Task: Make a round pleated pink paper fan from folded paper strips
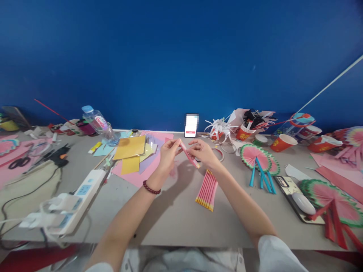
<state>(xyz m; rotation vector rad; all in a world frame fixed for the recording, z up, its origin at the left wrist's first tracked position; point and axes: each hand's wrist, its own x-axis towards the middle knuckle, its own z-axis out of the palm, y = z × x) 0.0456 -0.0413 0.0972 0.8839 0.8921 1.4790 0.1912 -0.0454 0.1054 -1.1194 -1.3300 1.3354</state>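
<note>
A narrow folded strip of pink paper (187,153) with a yellowish lower end is held above the table between both hands. My left hand (168,154) pinches its upper end between thumb and fingertips, and a dark red bead bracelet (151,187) circles that wrist. At the strip's right side, my right hand (204,154) closes its thumb and fingers on the paper. Below my right hand lies a pleated pink paper (207,189) with a yellow lower edge, its folds running lengthwise. My right wrist partly covers its top.
A lit phone (191,125) leans against the blue wall (181,56). Yellow sheets (130,147), a tilted water bottle (100,124) and a power strip (82,200) lie left. To the right are round paper fans (256,156), paper cups (283,142) and a white mouse (303,203).
</note>
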